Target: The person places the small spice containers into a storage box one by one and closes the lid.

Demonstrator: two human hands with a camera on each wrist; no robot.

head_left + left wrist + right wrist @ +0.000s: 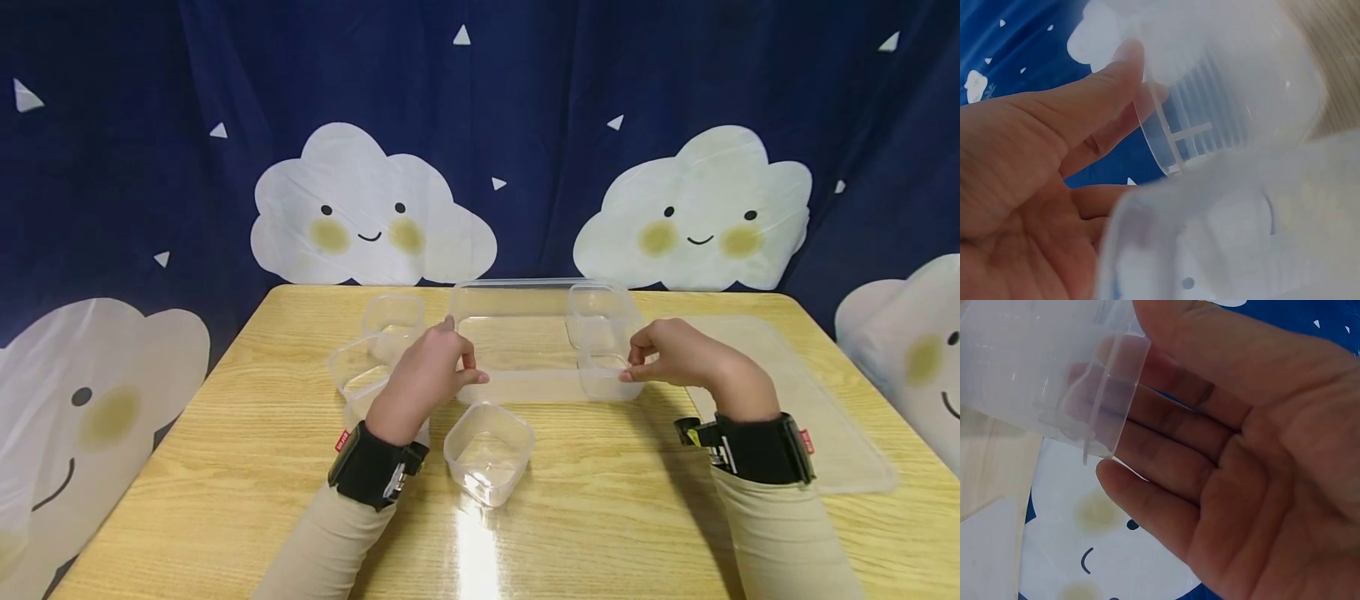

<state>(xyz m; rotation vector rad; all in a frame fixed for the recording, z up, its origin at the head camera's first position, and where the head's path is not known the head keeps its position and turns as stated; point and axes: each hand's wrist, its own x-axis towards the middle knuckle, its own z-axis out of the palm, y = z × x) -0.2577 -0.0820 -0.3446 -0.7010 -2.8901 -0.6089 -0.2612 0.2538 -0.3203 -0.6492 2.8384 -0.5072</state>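
Note:
A large clear rectangular container [525, 387] stands at the back middle of the table, with a small clear box [596, 302] inside its right end. My left hand [427, 371] pinches the container's left rim between thumb and fingers. In the left wrist view, the thumb [1130, 53] presses on the clear wall from one side, fingertips behind it. At the opposite end my right hand [686, 358] pinches the right rim. Its fingers [1160, 450] show through the clear plastic in the right wrist view, lying along the outside of the wall.
One small clear box [491, 487] stands in front of the large container. Several more, including a small box [393, 310], cluster to the left, partly behind the left hand and wrist. A flat translucent lid [817, 433] lies at the right. Behind the table hangs a blue cloud-print curtain [532, 100].

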